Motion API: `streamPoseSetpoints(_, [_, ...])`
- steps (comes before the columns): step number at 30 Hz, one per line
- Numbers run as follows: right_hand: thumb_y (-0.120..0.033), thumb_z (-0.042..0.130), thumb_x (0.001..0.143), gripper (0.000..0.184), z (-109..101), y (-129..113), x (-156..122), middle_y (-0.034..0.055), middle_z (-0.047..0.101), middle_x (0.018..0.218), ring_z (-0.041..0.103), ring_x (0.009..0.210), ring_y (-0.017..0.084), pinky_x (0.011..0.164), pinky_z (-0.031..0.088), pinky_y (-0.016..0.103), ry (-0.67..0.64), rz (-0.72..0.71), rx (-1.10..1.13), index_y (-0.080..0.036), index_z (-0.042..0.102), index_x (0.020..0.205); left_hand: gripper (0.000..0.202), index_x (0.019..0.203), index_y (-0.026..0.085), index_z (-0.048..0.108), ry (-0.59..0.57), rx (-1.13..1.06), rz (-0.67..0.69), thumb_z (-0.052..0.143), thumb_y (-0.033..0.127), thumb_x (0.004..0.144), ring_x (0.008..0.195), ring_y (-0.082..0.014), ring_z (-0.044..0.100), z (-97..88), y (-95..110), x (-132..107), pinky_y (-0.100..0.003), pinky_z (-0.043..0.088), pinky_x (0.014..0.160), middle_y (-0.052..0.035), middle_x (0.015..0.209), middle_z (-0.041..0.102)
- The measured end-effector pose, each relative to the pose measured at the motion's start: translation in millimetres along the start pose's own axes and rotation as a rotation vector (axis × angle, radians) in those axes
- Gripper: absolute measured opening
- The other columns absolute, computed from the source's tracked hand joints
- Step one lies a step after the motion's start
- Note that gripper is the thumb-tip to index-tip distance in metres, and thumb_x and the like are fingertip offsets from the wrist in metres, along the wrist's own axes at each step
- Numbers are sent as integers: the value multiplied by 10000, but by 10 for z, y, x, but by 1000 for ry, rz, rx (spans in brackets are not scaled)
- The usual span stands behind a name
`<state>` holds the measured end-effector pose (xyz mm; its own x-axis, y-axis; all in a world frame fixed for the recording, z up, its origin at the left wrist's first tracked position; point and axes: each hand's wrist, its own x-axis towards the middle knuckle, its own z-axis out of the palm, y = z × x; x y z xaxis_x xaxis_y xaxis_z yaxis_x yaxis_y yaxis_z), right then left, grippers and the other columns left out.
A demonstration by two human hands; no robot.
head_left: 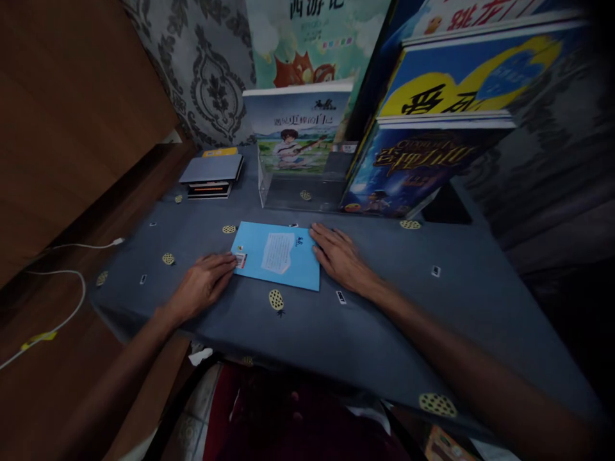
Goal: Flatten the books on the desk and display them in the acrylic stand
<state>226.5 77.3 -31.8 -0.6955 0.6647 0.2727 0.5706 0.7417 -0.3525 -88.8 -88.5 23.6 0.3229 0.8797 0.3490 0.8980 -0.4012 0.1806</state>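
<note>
A thin light-blue book (277,255) lies flat on the grey-blue tablecloth (432,307), back cover up, with a white text panel and a small barcode label near its left edge. My left hand (204,283) rests at that left edge, fingers stretched out, fingertips touching the corner by the label. My right hand (340,256) lies flat at the book's right edge, fingers spread, fingertips on the cloth beside the cover. Neither hand grips the book.
Behind the book stands a clear acrylic holder (307,182) with an illustrated book (296,128). Large picture books (423,160) lean at the right. A small stack of flat items (211,174) sits at the back left. A white cable (72,282) runs over the wooden surface on the left.
</note>
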Motion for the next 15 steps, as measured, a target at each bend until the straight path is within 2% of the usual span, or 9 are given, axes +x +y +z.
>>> streamPoseSetpoints(3, [-324,357,1033,517,-4,16,5,139,455,1593,421,1481,301,1213,332,591,0,10,39,-173,492,1510,297,1198,174,726,14,29,10,491,241,1029,1110,-255,710,-31,101,-96,-456,571,983,-113,1230,745])
streamPoseSetpoints(7, [-356,431,1012,506,-52,69,28,153,494,1564,444,1466,301,1214,333,563,-8,19,165,-152,542,1461,292,1192,193,730,4,4,49,494,245,1028,1093,-258,703,-2,191,-49,-456,571,951,-108,1210,743])
streamPoseSetpoints(11, [-373,445,1014,494,-120,130,65,124,555,1519,477,1437,288,1203,356,540,-20,54,305,-191,535,1465,326,1277,215,688,-79,-67,133,462,238,1043,1201,-255,653,101,397,158,-478,523,1036,-89,1254,725])
streamPoseSetpoints(15, [-354,408,1034,478,-178,174,96,98,556,1518,501,1412,254,1202,370,508,-38,77,459,-216,507,1481,344,1322,212,655,-205,-92,233,441,269,1059,1269,-262,609,233,669,514,-491,498,1061,-97,1315,693])
